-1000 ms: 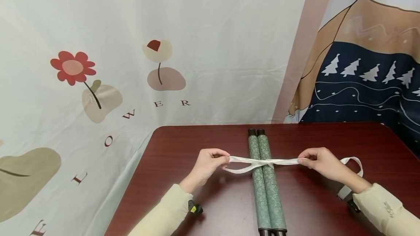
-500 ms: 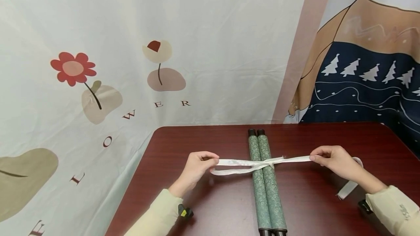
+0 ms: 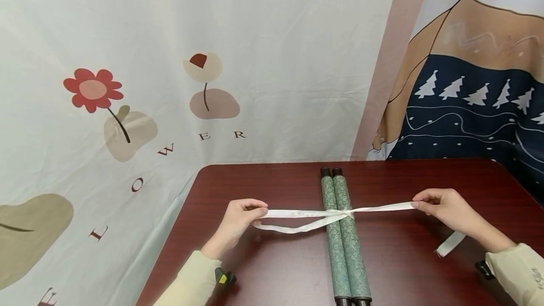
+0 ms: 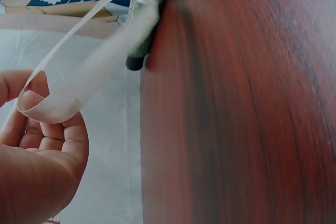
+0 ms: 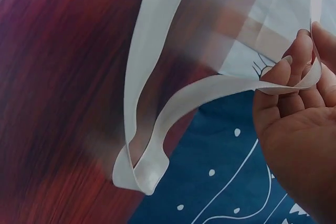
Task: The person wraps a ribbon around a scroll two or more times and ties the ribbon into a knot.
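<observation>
Two green patterned scrolls (image 3: 335, 249) with dark end knobs lie side by side on the table. Around their middle runs a white ribbon (image 3: 297, 213), crossed or knotted on top of them. My left hand (image 3: 235, 223) is left of the scrolls and pinches the ribbon between thumb and fingers, where it bends back as a loop (image 4: 58, 114). To the right, my right hand (image 3: 444, 204) pinches the ribbon's other side, held nearly straight. Past that hand, a ribbon tail (image 5: 152, 40) folds down; its frayed end shows below the right wrist in the head view.
The dark red wooden table (image 3: 408, 259) has rounded back corners. Behind it hangs a pale cloth (image 3: 289, 60) printed with flowers and letters. A navy cloth (image 3: 463, 126) with white trees hangs at the right. Dark wrist devices (image 3: 224, 277) sit at both cuffs.
Both hands have moved apart, left hand leftward and right hand rightward, drawing the ribbon longer on each side. A short ribbon end beside the crossing no longer shows. The scrolls stay in place.
</observation>
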{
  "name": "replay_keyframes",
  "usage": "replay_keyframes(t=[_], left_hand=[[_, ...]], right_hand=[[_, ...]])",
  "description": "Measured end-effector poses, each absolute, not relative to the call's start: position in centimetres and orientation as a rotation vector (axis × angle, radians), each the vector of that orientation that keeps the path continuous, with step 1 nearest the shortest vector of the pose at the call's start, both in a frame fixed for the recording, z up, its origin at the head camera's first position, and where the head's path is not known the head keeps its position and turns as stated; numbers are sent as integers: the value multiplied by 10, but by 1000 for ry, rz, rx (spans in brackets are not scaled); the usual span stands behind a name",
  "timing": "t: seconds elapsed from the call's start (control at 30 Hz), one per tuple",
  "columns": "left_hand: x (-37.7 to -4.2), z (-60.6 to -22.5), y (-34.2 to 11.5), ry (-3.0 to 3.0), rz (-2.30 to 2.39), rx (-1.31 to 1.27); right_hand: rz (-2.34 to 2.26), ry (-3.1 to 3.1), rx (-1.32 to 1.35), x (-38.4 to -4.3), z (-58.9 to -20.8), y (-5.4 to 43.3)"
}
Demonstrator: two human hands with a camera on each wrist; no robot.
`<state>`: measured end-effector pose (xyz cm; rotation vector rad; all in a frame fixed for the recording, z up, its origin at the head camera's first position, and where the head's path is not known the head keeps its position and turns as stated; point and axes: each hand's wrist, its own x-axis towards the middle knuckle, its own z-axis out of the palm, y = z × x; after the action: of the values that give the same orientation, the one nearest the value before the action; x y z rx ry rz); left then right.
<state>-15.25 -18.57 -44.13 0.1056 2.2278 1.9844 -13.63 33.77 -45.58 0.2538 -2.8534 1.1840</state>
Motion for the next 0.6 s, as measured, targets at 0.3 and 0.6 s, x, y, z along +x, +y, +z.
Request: replay_keyframes(t=[0.3, 0.6], left_hand=[[-153, -440, -200, 2270, 1911, 93], [-153, -445, -217, 2330, 1824, 49]], right_hand=[[1151, -2866, 216, -135, -461, 348], [1098, -2922, 173, -132, -460, 358]])
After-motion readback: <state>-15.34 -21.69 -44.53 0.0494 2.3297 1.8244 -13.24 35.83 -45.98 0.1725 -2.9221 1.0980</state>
